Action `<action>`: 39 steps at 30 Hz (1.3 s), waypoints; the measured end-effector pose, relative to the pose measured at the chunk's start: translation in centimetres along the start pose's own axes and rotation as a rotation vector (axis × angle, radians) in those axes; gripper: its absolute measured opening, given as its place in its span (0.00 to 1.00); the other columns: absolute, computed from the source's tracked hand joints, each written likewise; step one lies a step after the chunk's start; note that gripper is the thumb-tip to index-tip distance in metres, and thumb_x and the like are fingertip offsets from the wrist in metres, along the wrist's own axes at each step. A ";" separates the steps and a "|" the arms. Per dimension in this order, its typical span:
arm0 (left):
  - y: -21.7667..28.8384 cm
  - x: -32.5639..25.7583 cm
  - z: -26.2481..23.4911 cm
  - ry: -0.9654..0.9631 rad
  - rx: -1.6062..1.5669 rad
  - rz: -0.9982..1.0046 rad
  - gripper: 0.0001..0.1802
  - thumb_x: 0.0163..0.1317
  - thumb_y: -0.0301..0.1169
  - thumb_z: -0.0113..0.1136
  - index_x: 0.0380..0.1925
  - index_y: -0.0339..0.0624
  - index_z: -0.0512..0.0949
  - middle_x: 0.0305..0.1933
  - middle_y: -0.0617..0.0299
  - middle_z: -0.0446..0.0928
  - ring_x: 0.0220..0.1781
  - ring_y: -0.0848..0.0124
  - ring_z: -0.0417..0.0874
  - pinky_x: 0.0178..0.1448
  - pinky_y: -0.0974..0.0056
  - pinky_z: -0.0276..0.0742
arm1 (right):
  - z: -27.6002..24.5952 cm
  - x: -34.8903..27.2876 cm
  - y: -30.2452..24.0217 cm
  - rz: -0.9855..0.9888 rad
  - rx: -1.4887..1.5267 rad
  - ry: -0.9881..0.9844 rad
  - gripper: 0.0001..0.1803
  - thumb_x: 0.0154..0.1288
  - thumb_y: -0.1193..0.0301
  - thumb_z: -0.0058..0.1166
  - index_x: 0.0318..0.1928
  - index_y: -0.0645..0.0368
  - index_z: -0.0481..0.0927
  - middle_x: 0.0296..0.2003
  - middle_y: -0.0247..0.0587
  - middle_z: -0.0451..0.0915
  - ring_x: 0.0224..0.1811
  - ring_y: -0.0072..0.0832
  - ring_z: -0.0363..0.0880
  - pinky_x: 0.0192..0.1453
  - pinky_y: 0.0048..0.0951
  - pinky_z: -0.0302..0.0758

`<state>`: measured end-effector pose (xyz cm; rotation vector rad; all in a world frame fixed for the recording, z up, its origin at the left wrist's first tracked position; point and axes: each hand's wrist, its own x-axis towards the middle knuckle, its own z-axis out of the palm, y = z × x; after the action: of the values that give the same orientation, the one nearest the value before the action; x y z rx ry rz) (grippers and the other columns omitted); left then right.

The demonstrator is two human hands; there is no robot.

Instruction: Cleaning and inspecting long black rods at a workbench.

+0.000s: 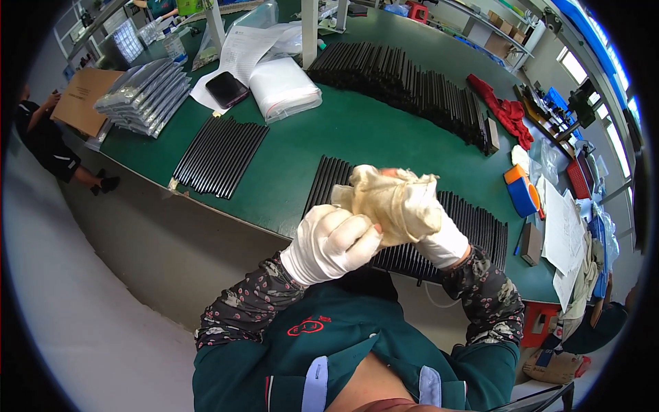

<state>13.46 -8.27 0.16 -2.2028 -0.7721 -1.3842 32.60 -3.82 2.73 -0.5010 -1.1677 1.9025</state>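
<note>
Both my hands wear white gloves and are raised over the near edge of the green table. My left hand point(331, 242) is closed, its curled fingers at the lower left side of a crumpled cream cloth point(398, 202). That cloth is bunched over my right hand point(443, 242), hiding most of its fingers. Below my hands lies a row of thin black rods point(473, 223), side by side on the table. Part of this row is covered by the cloth and my hands. A smaller group of black rods point(221, 156) lies to the left.
Farther back stretches a long pile of black rods point(398, 79), with a red cloth point(501, 110) beside it. A phone point(227, 90), a white plastic-wrapped pack point(285, 89) and stacked bagged parts point(147, 96) are at the left. Tape rolls point(523, 192) and papers point(564, 230) lie right.
</note>
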 end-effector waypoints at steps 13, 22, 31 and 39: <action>-2.5 -6.1 -4.1 -0.536 -0.230 -0.363 0.25 0.47 0.37 0.67 0.44 0.38 0.74 0.55 0.50 0.76 0.57 0.52 0.77 0.63 0.48 0.71 | -2.1 1.8 -3.5 -0.325 -1.707 0.289 0.26 0.54 0.74 0.65 0.52 0.64 0.69 0.37 0.49 0.81 0.40 0.44 0.84 0.45 0.36 0.79; -2.0 -6.0 -2.2 -0.603 -0.334 -0.102 0.28 0.40 0.40 0.69 0.43 0.39 0.76 0.54 0.53 0.77 0.58 0.56 0.77 0.63 0.51 0.71 | -1.6 4.0 0.4 -0.404 -2.027 -0.294 0.16 0.58 0.59 0.61 0.42 0.52 0.76 0.39 0.40 0.73 0.38 0.37 0.76 0.37 0.36 0.76; -0.9 -8.2 -1.2 -0.531 -0.398 -0.146 0.16 0.54 0.33 0.61 0.43 0.40 0.79 0.52 0.52 0.79 0.54 0.59 0.81 0.57 0.57 0.78 | 1.8 5.6 1.7 -0.473 -1.589 -0.449 0.17 0.58 0.69 0.58 0.49 0.53 0.77 0.32 0.39 0.74 0.31 0.34 0.79 0.28 0.32 0.78; -1.6 -6.4 -0.8 -0.445 -0.320 -0.097 0.13 0.58 0.33 0.65 0.41 0.42 0.78 0.49 0.59 0.81 0.50 0.64 0.84 0.54 0.62 0.81 | -2.7 11.8 2.1 -0.429 -1.738 -0.061 0.09 0.60 0.68 0.58 0.41 0.54 0.79 0.31 0.37 0.75 0.29 0.35 0.79 0.32 0.32 0.79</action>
<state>9.66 -9.05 -5.20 -2.8150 -0.8610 -1.1324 26.74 6.71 0.55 -0.9082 -2.4995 0.1349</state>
